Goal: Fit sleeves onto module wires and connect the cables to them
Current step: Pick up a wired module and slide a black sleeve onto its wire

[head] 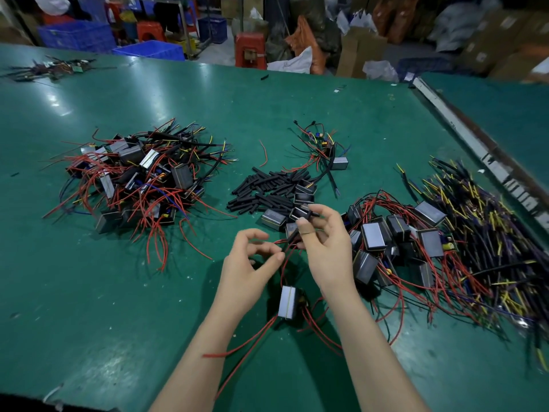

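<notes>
A scuffed green-topped workbench (124,292) carries a tangled heap of grey box modules with red wires (139,182) at ten o'clock, a pile of short black tubular sleeves (267,188) at centre, another module heap (395,242) at three o'clock, and black-and-yellow cables (487,221) beyond it.

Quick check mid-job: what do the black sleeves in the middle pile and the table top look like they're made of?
Sleeves: probably matte black rubbery or plastic tubing, likely heat-shrink; short, dull cut lengths with no shine. Table: smooth green mat or coated surface, maybe rubber or vinyl; it throws soft lamp reflections and shows pale scuffs and specks. The exact material of either can't be confirmed by sight.
</notes>
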A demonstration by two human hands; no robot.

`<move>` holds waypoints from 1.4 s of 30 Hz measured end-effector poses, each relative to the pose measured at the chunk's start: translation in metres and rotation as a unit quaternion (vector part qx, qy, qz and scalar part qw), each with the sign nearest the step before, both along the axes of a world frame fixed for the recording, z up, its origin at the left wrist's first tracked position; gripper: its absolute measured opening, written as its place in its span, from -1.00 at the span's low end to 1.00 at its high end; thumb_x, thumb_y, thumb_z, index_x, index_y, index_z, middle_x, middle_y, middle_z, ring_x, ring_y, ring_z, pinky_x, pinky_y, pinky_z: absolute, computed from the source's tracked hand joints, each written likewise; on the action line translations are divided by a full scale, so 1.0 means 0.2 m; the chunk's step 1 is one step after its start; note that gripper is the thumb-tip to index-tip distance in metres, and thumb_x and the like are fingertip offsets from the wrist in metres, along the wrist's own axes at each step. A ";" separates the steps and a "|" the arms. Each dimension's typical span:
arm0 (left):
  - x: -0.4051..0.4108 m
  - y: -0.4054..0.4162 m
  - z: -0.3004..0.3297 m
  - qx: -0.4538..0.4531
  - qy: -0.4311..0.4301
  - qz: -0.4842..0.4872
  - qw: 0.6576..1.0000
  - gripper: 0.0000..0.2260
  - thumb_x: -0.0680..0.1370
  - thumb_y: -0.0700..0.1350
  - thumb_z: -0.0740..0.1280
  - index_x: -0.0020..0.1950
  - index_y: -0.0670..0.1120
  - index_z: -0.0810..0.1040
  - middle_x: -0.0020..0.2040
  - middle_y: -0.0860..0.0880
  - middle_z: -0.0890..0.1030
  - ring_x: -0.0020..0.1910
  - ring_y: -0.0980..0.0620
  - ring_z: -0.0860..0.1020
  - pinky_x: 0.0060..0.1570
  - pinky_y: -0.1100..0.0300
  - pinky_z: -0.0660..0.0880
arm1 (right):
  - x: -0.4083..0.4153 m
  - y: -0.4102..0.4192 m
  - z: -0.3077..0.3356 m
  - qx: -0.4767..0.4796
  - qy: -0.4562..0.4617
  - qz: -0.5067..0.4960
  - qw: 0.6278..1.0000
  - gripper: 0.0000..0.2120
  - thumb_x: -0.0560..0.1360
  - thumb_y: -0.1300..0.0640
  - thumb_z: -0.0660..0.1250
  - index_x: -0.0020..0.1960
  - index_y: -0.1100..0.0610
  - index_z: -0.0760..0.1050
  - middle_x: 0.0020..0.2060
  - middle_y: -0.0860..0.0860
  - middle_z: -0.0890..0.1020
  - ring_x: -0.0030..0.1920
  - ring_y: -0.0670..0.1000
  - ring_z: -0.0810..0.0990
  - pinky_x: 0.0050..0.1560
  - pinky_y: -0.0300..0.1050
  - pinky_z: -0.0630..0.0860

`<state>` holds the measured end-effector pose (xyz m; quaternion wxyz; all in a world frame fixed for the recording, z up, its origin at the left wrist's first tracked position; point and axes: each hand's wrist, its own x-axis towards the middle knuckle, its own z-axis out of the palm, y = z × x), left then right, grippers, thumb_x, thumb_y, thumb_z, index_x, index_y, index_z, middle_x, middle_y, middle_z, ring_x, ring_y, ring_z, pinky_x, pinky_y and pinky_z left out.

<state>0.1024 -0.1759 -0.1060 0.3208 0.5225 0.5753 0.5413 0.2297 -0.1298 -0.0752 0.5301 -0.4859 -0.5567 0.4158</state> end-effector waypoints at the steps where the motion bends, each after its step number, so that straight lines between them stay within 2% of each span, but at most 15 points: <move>1: 0.00 0.00 0.00 0.003 -0.029 0.007 1.000 -0.66 0.47 -0.21 0.44 -0.01 0.12 0.32 -0.17 0.17 0.66 -0.08 0.17 0.57 -0.15 0.30 0.35 | 0.00 0.00 0.00 0.006 -0.004 0.014 1.000 -0.77 0.54 0.19 0.34 0.04 -0.13 0.45 -0.09 0.00 0.61 -0.05 0.04 0.63 0.06 0.23 0.54; 3: 0.00 0.01 -0.01 0.011 -0.070 0.011 0.997 -0.67 0.49 -0.27 0.40 -0.03 0.05 0.29 -0.18 0.12 0.66 -0.13 0.13 0.57 -0.14 0.30 0.40 | -0.01 -0.02 0.01 0.026 -0.031 0.041 0.998 -0.76 0.54 0.19 0.35 0.05 -0.14 0.43 -0.09 0.01 0.60 -0.07 0.05 0.63 0.07 0.17 0.54; 5: -0.01 0.00 0.00 0.010 -0.077 0.009 0.997 -0.67 0.50 -0.28 0.38 0.01 0.06 0.31 -0.18 0.11 0.65 -0.19 0.14 0.56 -0.13 0.33 0.42 | -0.01 -0.02 0.00 0.055 -0.055 0.043 0.996 -0.71 0.53 0.18 0.35 0.11 -0.15 0.39 -0.09 -0.01 0.60 -0.07 -0.02 0.62 0.06 0.00 0.56; 7: -0.01 0.00 0.00 0.002 -0.043 0.001 0.999 -0.67 0.50 -0.20 0.40 0.08 0.11 0.33 -0.16 0.16 0.66 -0.20 0.17 0.55 -0.18 0.35 0.38 | -0.02 -0.03 0.00 0.065 -0.045 0.023 0.997 -0.66 0.53 0.19 0.36 0.15 -0.16 0.35 -0.12 -0.08 0.61 -0.10 -0.14 0.60 -0.01 -0.22 0.53; 9: -0.01 0.00 -0.01 -0.008 -0.006 -0.013 1.000 -0.64 0.48 -0.15 0.42 0.12 0.15 0.33 -0.18 0.20 0.65 -0.16 0.21 0.55 -0.20 0.35 0.34 | -0.01 -0.03 -0.01 0.059 -0.010 0.006 0.998 -0.64 0.52 0.20 0.37 0.14 -0.17 0.34 -0.16 -0.13 0.60 -0.14 -0.22 0.59 -0.07 -0.36 0.48; 12: 0.00 0.01 -0.02 -0.018 0.029 -0.026 0.999 -0.61 0.45 -0.15 0.45 0.10 0.15 0.31 -0.22 0.22 0.64 -0.14 0.26 0.54 -0.20 0.42 0.30 | 0.01 -0.02 -0.01 0.042 0.006 0.010 0.999 -0.60 0.51 0.19 0.38 0.15 -0.21 0.31 -0.19 -0.14 0.60 -0.17 -0.21 0.60 -0.04 -0.30 0.50; 16: 0.00 0.01 -0.03 -0.015 0.030 0.010 0.999 -0.59 0.44 -0.17 0.45 0.02 0.16 0.28 -0.24 0.25 0.63 -0.20 0.27 0.53 -0.23 0.40 0.32 | 0.02 -0.01 0.01 0.039 -0.031 0.056 0.997 -0.54 0.49 0.20 0.42 0.17 -0.20 0.29 -0.26 -0.16 0.61 -0.22 -0.17 0.59 0.00 -0.16 0.53; 20: 0.00 0.02 -0.03 -0.022 0.006 0.038 0.999 -0.59 0.42 -0.21 0.48 -0.02 0.11 0.29 -0.28 0.24 0.62 -0.27 0.29 0.52 -0.26 0.40 0.34 | 0.01 0.00 0.02 0.040 -0.087 0.099 0.991 -0.47 0.47 0.15 0.44 0.27 -0.18 0.25 -0.28 -0.29 0.61 -0.25 -0.24 0.52 -0.07 -0.33 0.42; 22: 0.00 0.01 -0.02 -0.020 0.001 0.040 0.999 -0.59 0.41 -0.22 0.49 -0.05 0.11 0.30 -0.30 0.20 0.62 -0.28 0.29 0.52 -0.27 0.41 0.34 | 0.01 0.00 0.02 0.034 -0.107 0.105 0.988 -0.50 0.47 0.13 0.43 0.26 -0.17 0.26 -0.29 -0.31 0.60 -0.26 -0.26 0.49 -0.13 -0.31 0.37; 26: 0.00 0.00 -0.02 -0.012 0.007 0.022 1.000 -0.64 0.45 -0.16 0.46 0.01 0.13 0.32 -0.24 0.25 0.62 -0.32 0.28 0.50 -0.24 0.43 0.37 | 0.00 -0.01 0.01 0.028 -0.077 0.075 0.994 -0.57 0.47 0.15 0.43 0.16 -0.21 0.31 -0.30 -0.34 0.59 -0.35 -0.26 0.44 -0.19 -0.36 0.35; 28: 0.00 0.00 -0.02 -0.017 0.003 0.005 1.000 -0.65 0.47 -0.12 0.44 0.07 0.15 0.33 -0.19 0.21 0.65 -0.23 0.24 0.55 -0.14 0.34 0.42 | 0.00 -0.02 0.01 0.029 -0.047 0.048 0.997 -0.57 0.46 0.17 0.44 0.13 -0.22 0.33 -0.29 -0.28 0.61 -0.36 -0.26 0.45 -0.21 -0.44 0.36; 31: 0.00 0.00 -0.02 -0.023 0.013 -0.019 0.999 -0.60 0.47 -0.16 0.44 0.11 0.17 0.31 -0.19 0.19 0.66 -0.15 0.20 0.58 -0.06 0.31 0.45 | 0.02 -0.01 0.00 0.028 -0.023 0.016 0.999 -0.59 0.46 0.14 0.45 0.12 -0.21 0.35 -0.26 -0.26 0.63 -0.35 -0.23 0.42 -0.20 -0.40 0.37; 37: 0.00 0.01 -0.01 -0.034 0.020 0.015 0.999 -0.62 0.44 -0.19 0.47 0.01 0.13 0.33 -0.26 0.25 0.61 -0.31 0.25 0.49 -0.15 0.31 0.41 | 0.01 -0.01 0.01 -0.023 -0.050 0.080 0.995 -0.63 0.45 0.14 0.46 0.08 -0.18 0.37 -0.30 -0.28 0.63 -0.24 -0.13 0.50 -0.08 -0.27 0.43; 40: 0.01 0.00 0.01 -0.029 0.034 -0.012 0.999 -0.72 0.44 -0.14 0.47 -0.01 0.14 0.44 -0.24 0.20 0.61 -0.24 0.27 0.52 -0.12 0.33 0.43 | 0.02 -0.01 0.03 -0.042 -0.054 0.103 0.992 -0.73 0.46 0.14 0.45 0.00 -0.16 0.44 -0.23 -0.17 0.64 -0.20 -0.28 0.54 -0.09 -0.39 0.45; 42: 0.01 -0.01 0.02 -0.024 0.034 -0.024 0.999 -0.82 0.45 -0.07 0.46 -0.05 0.13 0.51 -0.23 0.15 0.61 -0.24 0.24 0.54 -0.14 0.30 0.47 | 0.02 -0.02 0.03 -0.048 -0.048 0.110 0.992 -0.76 0.47 0.16 0.44 -0.03 -0.13 0.48 -0.18 -0.12 0.63 -0.17 -0.31 0.56 -0.09 -0.41 0.45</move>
